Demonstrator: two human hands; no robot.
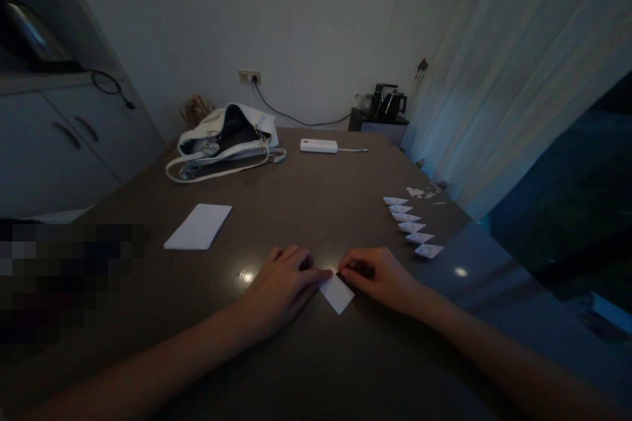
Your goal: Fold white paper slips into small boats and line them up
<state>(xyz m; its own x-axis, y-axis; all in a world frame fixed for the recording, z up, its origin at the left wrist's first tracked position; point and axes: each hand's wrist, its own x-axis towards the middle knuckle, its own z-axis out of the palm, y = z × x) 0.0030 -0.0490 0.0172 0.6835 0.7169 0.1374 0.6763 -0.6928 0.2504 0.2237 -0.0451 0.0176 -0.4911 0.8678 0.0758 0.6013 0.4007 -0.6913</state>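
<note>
A: Held what?
B: Had paper (338, 296) on the counter (306, 210); clamped fingers of right hand (379, 273) on paper's far corner, rested left hand (282, 281) on paper's left; couldn't tell whether pinching there.
A: Risked what?
B: Likely risked a skewed crease from uneven pulling, or slipping from easing the left hand.
A: Had room?
B: Saw room beyond paper, up to power bank (318, 145); saw stack (198, 227) left of paper, boats (411, 227) right of it, nearer counter's edge.
</note>
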